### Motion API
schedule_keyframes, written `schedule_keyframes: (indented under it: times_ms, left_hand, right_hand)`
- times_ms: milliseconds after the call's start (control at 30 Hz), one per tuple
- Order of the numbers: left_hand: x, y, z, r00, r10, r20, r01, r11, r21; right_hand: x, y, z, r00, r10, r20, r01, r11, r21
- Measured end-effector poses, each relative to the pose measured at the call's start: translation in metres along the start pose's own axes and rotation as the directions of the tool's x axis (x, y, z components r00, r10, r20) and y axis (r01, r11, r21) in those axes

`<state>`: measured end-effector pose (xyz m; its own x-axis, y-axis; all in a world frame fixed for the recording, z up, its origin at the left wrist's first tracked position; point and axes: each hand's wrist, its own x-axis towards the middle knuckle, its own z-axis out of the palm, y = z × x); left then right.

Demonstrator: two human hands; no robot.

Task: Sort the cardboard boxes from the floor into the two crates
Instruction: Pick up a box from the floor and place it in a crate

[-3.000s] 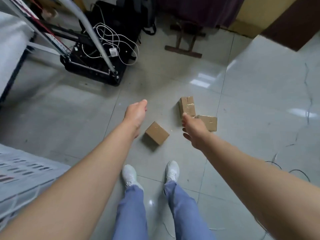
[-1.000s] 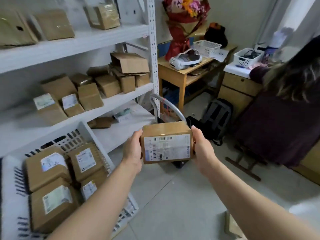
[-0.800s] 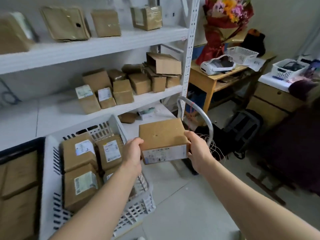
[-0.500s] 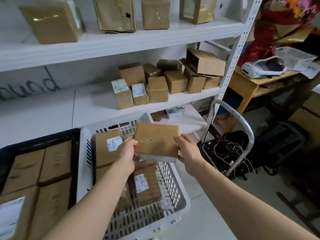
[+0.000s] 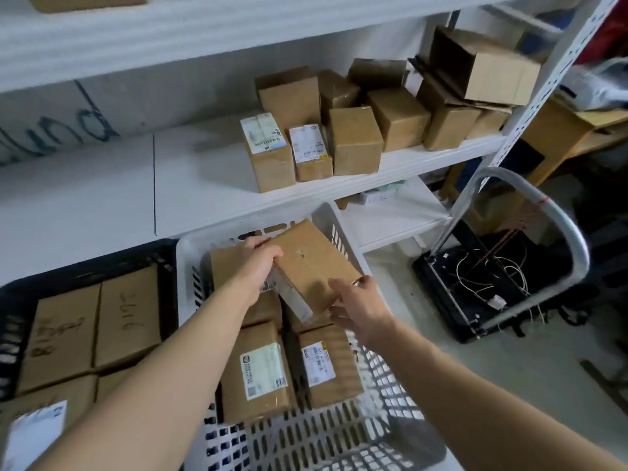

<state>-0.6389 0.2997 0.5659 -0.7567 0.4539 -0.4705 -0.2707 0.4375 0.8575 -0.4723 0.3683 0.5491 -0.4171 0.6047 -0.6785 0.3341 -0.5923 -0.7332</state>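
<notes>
a: where is the cardboard box [image 5: 314, 266]?
b: tilted over the white crate [image 5: 339, 436], above other boxes; left hand [image 5: 256, 263] grips its far-left edge; right hand [image 5: 360, 305], fingers spread, touches its near corner; black crate [image 5: 85, 270] lies beside.

Ahead of you stands a white shelf [image 5: 102, 185] carrying a cluster of brown parcels [image 5: 356, 130] — two of them bear printed labels. To your right a black cart [image 5: 475, 287] with a curved grey handle [image 5: 557, 239] sits on the floor, loose white wires [image 5: 489, 270] lying in it. Beyond it — blurred — perhaps a wooden counter [image 5: 557, 130].
</notes>
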Motion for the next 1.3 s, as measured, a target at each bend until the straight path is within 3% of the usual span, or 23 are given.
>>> schedule_keyframes:
  times_ms: [300,467,633,867,933,1067,1200,1300]
  left_hand:
    - [0.052,-0.018,0.017,0.994,-0.042,0.102,0.036,0.998,0.055]
    - [0.062,-0.028,0.021,0.979,-0.130,0.156,0.134,0.991,-0.015]
    - [0.060,-0.038,0.022,0.946,-0.211,0.246,0.241,0.965,-0.100]
    - [0.046,-0.041,0.022,0.958,-0.212,0.192,0.243,0.957,-0.157]
    - [0.041,-0.035,0.019,0.968,-0.181,0.172,0.209,0.964,-0.165]
    - [0.022,-0.009,0.020,0.992,-0.060,0.113,0.080,0.979,-0.187]
    - [-0.013,0.025,0.045,0.987,0.100,0.123,-0.072,0.974,-0.213]
    - [-0.051,0.045,0.089,0.951,0.210,0.227,-0.164,0.964,-0.208]
  right_hand:
    - [0.033,0.015,0.013,0.983,0.180,-0.037,-0.177,0.981,0.075]
    - [0.058,0.016,0.017,0.963,0.267,0.038,-0.269,0.951,0.150]
    - [0.075,0.021,0.030,0.955,0.294,0.046,-0.298,0.941,0.160]
    - [0.079,0.014,0.034,0.963,0.268,0.004,-0.268,0.960,0.087]
    - [0.074,0.010,0.029,0.974,0.224,-0.035,-0.224,0.975,0.007]
    - [0.052,-0.009,0.015,0.993,-0.011,-0.118,-0.004,0.992,-0.124]
    - [0.012,-0.035,-0.015,0.973,-0.184,-0.138,0.190,0.981,0.031]
    - [-0.018,-0.041,-0.060,0.920,-0.283,-0.272,0.304,0.952,0.038]
